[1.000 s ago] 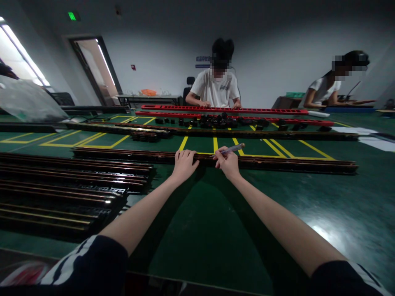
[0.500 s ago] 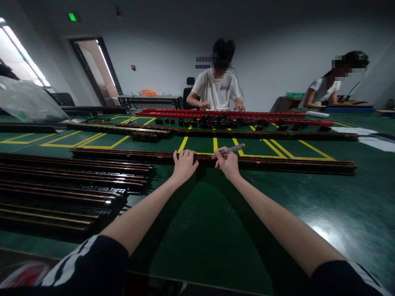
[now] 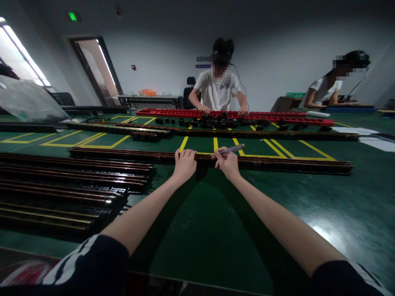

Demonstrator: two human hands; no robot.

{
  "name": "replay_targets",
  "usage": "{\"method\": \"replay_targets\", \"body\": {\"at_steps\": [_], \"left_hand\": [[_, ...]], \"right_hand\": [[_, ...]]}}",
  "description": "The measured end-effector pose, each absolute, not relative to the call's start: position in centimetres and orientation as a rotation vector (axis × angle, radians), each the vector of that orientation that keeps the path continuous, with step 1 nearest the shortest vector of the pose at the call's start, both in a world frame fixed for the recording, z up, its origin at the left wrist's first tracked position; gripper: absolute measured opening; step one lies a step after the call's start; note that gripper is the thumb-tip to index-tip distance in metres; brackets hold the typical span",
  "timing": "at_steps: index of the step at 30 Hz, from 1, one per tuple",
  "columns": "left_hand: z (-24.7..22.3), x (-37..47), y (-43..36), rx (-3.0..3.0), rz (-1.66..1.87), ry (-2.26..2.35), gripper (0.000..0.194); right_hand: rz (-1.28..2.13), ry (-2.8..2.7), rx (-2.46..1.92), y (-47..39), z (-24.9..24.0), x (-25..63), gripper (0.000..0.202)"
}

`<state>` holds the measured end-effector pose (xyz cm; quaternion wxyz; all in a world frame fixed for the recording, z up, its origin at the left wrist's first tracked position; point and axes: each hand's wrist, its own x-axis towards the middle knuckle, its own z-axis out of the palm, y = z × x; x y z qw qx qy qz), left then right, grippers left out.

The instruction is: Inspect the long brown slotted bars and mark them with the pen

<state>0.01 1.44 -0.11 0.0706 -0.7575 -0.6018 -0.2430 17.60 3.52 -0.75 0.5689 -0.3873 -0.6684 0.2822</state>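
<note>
A long dark rail [image 3: 286, 165] with copper-coloured edges lies crosswise on the green table [image 3: 203, 238]. My left hand [image 3: 185, 165] is closed over the near side of its middle, fingertips on the top edge. To the right of it, my right hand [image 3: 227, 163] pinches a clear pen [image 3: 233, 149], whose lower end points down-left at the rail. The contact between the pen's end and the rail is too small to make out.
Stacked dark rails [image 3: 68, 176] fill the left side. Beyond the yellow tape lie another long rail [image 3: 262, 133], small black parts [image 3: 220, 120] and red slotted strips [image 3: 277, 115]. One person [image 3: 217, 90] touches the strips; another [image 3: 324, 92] sits at the right. A plastic bag [image 3: 29, 100] lies left.
The long rail has shifted slightly left, and my left fingers have drawn closer together. The pen stays in my right hand. Across the table, the person's hands have moved onto the red strips.
</note>
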Motion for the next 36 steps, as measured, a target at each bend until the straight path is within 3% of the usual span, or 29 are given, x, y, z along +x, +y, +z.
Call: {"method": "replay_targets", "body": {"at_steps": [36], "left_hand": [[-0.15, 0.00, 1.54, -2.204, -0.764, -1.837, 0.044]], "right_hand": [[0.666, -1.560, -0.905, 3.69, -0.89, 17.67, 0.036]]}}
